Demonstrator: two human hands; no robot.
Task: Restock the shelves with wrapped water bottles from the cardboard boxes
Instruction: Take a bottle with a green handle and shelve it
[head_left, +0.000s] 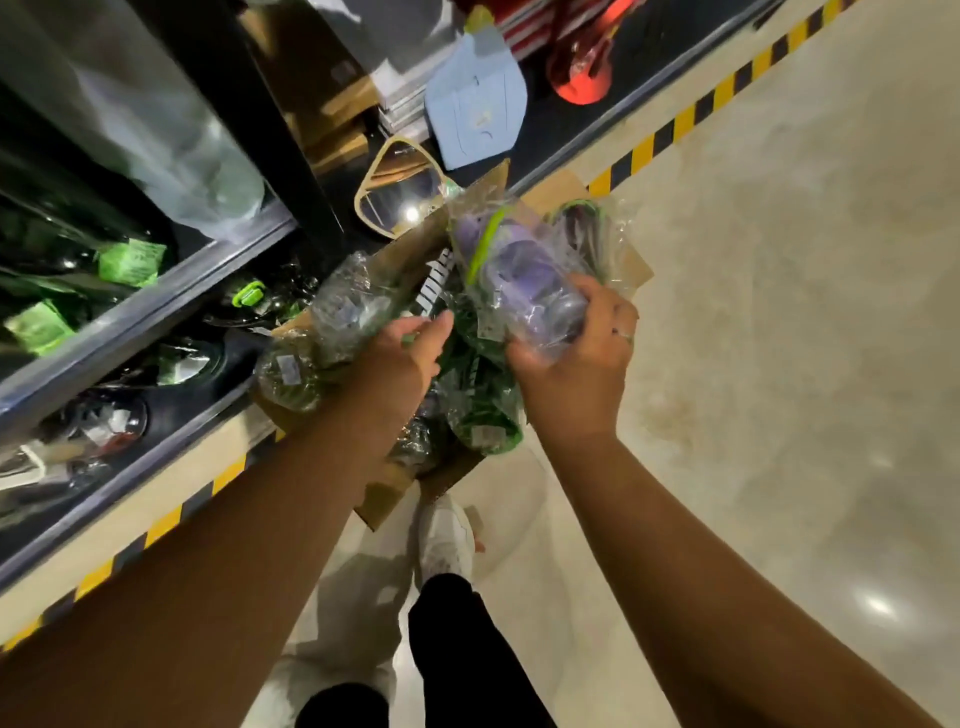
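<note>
Both forearms (691, 561) are bare right up to the frame's edge. The right hand (576, 364) wears a thin silver ring (626, 336) on a finger at its outer side. Below the left hand (400, 358) and the right hand, between the two, are a white shoe (445, 535) and black trouser legs (462, 654).

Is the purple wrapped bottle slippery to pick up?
Probably slippery: the purple bottle is wrapped in loose, shiny plastic, and the right hand curls around it. Its body looks stiff. Being round, it might roll if laid down.
</note>
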